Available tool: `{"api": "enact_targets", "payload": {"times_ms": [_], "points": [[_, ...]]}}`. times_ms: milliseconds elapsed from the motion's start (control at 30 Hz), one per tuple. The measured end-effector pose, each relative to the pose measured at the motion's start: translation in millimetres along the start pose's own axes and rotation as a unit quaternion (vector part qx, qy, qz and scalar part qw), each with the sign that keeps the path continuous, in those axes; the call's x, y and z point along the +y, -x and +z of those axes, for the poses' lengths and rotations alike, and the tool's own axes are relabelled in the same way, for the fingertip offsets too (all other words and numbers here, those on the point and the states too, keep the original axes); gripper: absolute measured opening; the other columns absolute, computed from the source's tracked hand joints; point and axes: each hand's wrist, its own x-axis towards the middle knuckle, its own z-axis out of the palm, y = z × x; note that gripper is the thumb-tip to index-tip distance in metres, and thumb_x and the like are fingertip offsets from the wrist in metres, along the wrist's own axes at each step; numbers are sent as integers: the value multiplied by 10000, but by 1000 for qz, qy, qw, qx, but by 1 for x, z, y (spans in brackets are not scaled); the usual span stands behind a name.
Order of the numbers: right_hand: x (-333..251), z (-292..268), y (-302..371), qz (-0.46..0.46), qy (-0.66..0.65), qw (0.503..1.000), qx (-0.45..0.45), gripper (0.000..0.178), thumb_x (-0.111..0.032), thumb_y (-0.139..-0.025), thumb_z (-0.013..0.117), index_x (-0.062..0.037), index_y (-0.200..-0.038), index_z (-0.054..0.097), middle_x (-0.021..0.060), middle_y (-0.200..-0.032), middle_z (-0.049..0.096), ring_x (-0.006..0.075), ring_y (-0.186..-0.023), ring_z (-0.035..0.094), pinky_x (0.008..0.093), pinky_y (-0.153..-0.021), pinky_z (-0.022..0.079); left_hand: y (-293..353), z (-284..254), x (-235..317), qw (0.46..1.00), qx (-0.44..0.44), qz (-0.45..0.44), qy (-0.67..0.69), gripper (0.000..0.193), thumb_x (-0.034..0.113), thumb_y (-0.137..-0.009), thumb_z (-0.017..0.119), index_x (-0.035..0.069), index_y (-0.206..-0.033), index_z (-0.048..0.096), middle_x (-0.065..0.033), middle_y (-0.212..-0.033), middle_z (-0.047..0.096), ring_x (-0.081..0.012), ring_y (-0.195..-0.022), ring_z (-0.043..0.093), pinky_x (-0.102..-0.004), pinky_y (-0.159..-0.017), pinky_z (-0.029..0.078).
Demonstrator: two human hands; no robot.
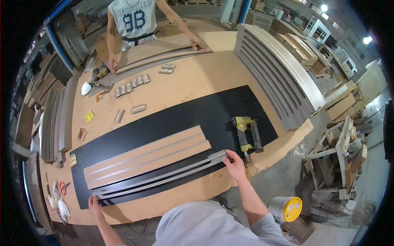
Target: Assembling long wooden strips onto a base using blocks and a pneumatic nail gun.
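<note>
My left hand (pixel 95 207) and my right hand (pixel 235 166) grip the two ends of a long, narrow grey frame piece (pixel 216 156). Two thin rails run along it with a gap between them. It lies low over the near edge of a black board (pixel 230 102), and my fingers are closed on its ends. Just beyond it, a tan panel with grey lengthwise strips (pixel 147 156) rests on the board. To the right of that panel, close to my right hand, lies a yellow-and-black nail gun (pixel 243 135).
Across the brown-covered table (pixel 209 69), another person handles a slatted panel (pixel 156 51). Grey panels (pixel 279 74) are stacked at the right. Small wrapped packets (pixel 133 85) lie mid-table; scissors (pixel 62 188) and a white bottle (pixel 62 208) lie near left. A yellow-lidded bucket (pixel 293 209) stands on the floor.
</note>
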Motion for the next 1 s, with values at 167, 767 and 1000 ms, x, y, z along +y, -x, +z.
{"api": "enact_targets", "payload": {"times_ms": [167,767,1000], "points": [[-8,-1,-4,-31,154,988,2,487,-222,-941,761,-57,-1384,642,108,-1227,704,222,-1067,679,327,-960,532,-9,8,4,998,21,44,-36,322,284,-1025,687,97,-1287,676,34,-1003,673,-62,-720,505,-246,-559,359],[-11,-17,-1,-96,192,974,-72,648,-104,-871,782,-79,-1475,548,114,-1288,690,235,-1121,675,348,-937,549,-7,0,-4,999,-1,28,-20,297,325,-1023,662,118,-1234,688,22,-1069,670,-108,-916,566,-301,-707,430],[-36,-22,-10,-31,189,979,-69,522,-121,-890,758,-62,-1388,613,126,-1280,683,259,-1126,677,369,-961,549,-25,3,-3,998,-14,-17,-62,346,318,-1023,681,67,-1260,679,-37,-1142,695,-167,-1012,613,-329,-856,480]]}}
